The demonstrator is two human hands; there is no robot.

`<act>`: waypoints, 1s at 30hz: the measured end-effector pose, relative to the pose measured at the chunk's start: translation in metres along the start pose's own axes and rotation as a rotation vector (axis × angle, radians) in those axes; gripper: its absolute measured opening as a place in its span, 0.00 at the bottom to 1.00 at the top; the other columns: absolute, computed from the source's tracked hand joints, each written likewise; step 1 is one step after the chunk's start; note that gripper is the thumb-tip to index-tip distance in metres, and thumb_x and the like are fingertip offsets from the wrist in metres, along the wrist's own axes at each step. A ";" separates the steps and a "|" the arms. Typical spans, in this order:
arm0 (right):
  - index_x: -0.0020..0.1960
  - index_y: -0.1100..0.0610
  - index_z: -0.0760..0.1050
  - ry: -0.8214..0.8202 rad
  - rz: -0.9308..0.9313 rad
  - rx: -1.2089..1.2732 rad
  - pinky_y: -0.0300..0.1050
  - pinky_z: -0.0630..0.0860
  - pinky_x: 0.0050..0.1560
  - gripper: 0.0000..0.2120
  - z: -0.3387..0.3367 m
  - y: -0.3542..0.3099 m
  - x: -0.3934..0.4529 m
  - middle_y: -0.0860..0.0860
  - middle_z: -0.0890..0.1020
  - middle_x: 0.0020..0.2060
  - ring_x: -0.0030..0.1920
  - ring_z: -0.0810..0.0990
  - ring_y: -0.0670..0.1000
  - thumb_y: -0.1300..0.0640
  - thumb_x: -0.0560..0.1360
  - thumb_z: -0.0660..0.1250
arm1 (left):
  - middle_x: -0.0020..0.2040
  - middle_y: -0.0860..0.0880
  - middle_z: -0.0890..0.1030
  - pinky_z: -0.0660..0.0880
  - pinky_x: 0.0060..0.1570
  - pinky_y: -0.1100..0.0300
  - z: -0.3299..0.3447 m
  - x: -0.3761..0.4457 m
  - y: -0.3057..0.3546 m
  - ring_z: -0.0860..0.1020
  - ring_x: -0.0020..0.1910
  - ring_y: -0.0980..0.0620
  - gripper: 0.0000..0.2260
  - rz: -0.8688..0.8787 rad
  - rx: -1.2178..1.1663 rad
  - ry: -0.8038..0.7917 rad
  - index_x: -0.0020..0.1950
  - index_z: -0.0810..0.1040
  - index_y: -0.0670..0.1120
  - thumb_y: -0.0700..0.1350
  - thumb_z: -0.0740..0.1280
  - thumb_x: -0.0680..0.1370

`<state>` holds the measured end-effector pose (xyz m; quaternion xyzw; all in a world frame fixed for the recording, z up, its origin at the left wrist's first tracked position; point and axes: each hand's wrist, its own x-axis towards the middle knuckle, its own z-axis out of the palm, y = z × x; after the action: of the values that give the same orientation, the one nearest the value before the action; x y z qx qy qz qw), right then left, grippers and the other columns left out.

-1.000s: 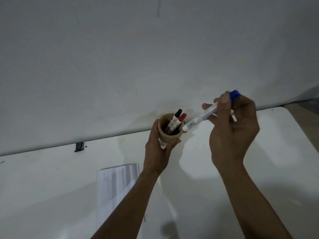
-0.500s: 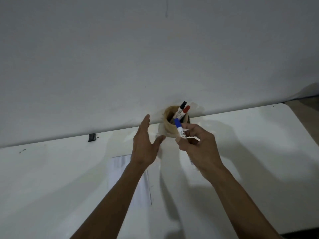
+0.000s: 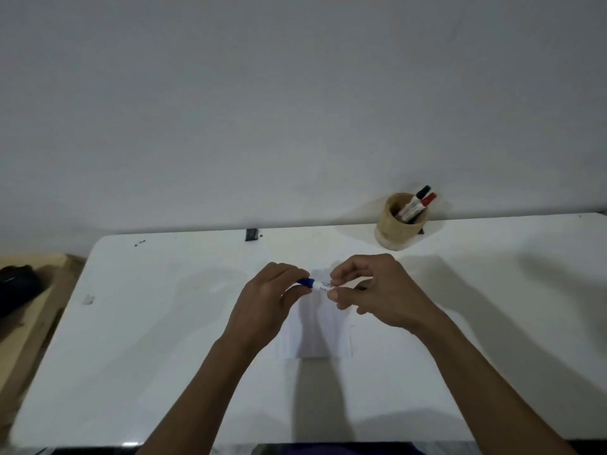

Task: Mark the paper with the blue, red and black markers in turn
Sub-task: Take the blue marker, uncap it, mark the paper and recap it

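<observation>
Both hands hold the blue marker (image 3: pixel 314 284) level above the white paper (image 3: pixel 316 336) in the middle of the table. My left hand (image 3: pixel 267 302) pinches its blue cap end. My right hand (image 3: pixel 377 292) grips the white barrel. The paper lies flat under and just behind my hands, partly covered by them. At the back right stands a round wooden holder (image 3: pixel 395 229) against the wall. The black marker (image 3: pixel 417 200) and the red marker (image 3: pixel 423 205) lean in it, caps up.
The white table (image 3: pixel 164 323) ends at a rounded left edge, with a wooden surface (image 3: pixel 29 323) and a dark object (image 3: pixel 16 287) beyond it. A small black clip (image 3: pixel 252 234) sits at the back edge by the wall. A small scrap (image 3: pixel 88 299) lies near the left edge.
My hands have come back from the holder to above the paper. My left hand, open before, now grips the marker's blue cap. The view has swung left, so the holder sits further right.
</observation>
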<state>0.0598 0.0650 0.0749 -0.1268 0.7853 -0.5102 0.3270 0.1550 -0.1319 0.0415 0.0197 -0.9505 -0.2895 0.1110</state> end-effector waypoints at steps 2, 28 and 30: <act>0.48 0.60 0.83 -0.026 0.000 0.136 0.41 0.82 0.39 0.09 0.002 -0.006 -0.005 0.56 0.88 0.47 0.42 0.89 0.56 0.63 0.70 0.80 | 0.46 0.52 0.84 0.77 0.44 0.59 -0.006 -0.013 -0.011 0.80 0.44 0.53 0.05 -0.039 -0.080 0.029 0.51 0.83 0.47 0.44 0.72 0.76; 0.47 0.62 0.82 0.421 0.063 0.751 0.41 0.83 0.40 0.05 0.091 0.012 -0.002 0.56 0.85 0.39 0.39 0.84 0.54 0.60 0.79 0.70 | 0.37 0.48 0.80 0.73 0.38 0.57 -0.018 -0.014 -0.087 0.76 0.35 0.48 0.06 -0.430 -0.120 0.012 0.47 0.77 0.42 0.44 0.70 0.78; 0.49 0.63 0.81 0.425 0.077 0.747 0.41 0.83 0.40 0.06 0.092 0.018 0.003 0.56 0.85 0.39 0.39 0.84 0.54 0.60 0.79 0.70 | 0.42 0.44 0.80 0.73 0.41 0.54 -0.009 0.005 -0.098 0.78 0.40 0.44 0.05 -0.429 -0.022 -0.046 0.47 0.78 0.40 0.42 0.67 0.79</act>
<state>0.1194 0.0050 0.0332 0.1374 0.6007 -0.7617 0.2003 0.1491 -0.2188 -0.0048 0.2134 -0.9236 -0.3174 0.0252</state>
